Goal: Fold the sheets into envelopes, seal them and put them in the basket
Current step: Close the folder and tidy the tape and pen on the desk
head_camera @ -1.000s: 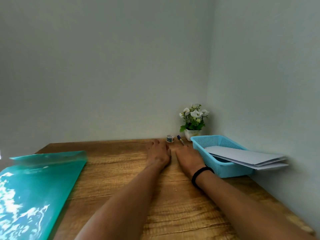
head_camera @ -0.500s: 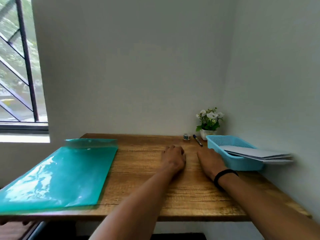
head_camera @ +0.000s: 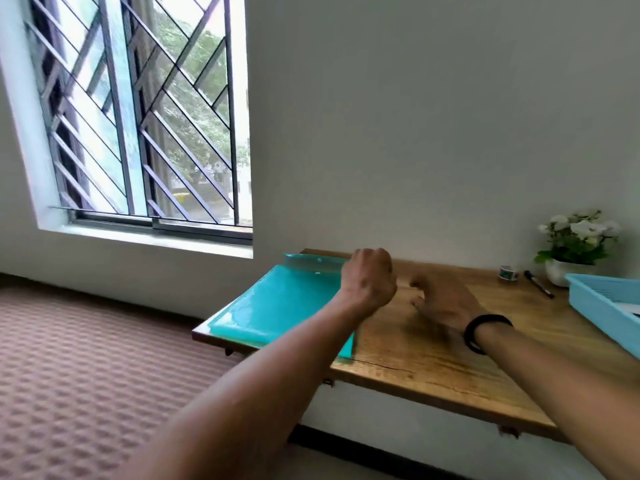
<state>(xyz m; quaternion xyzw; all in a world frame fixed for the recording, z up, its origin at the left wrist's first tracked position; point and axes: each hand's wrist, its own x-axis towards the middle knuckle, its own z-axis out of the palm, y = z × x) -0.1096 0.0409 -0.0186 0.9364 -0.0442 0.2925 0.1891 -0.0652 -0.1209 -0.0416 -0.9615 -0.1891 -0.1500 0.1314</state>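
Both hands sit near the middle of the frame over the wooden bench. The left hand is raised above the bench with its fingers curled into a loose fist, gripping nothing that can be seen; it hangs over the right edge of a teal plastic folder. The right hand is lower, close to the wood just right of the left one, and it is blurred; its fingers look bent and partly apart, and whether they touch the surface cannot be told. A black band circles the right wrist.

The teal folder lies flat on the left end of the bench, its flap at the far edge. At the right edge of the frame a light blue basket stands on the bench, cut off by the frame, with a sliver of white sheets showing inside. Toward the upper right, by the wall, are a white pot of white flowers, a small roll of tape and a dark pen lying between the tape and the basket. A barred window fills the upper left, and patterned floor the lower left.
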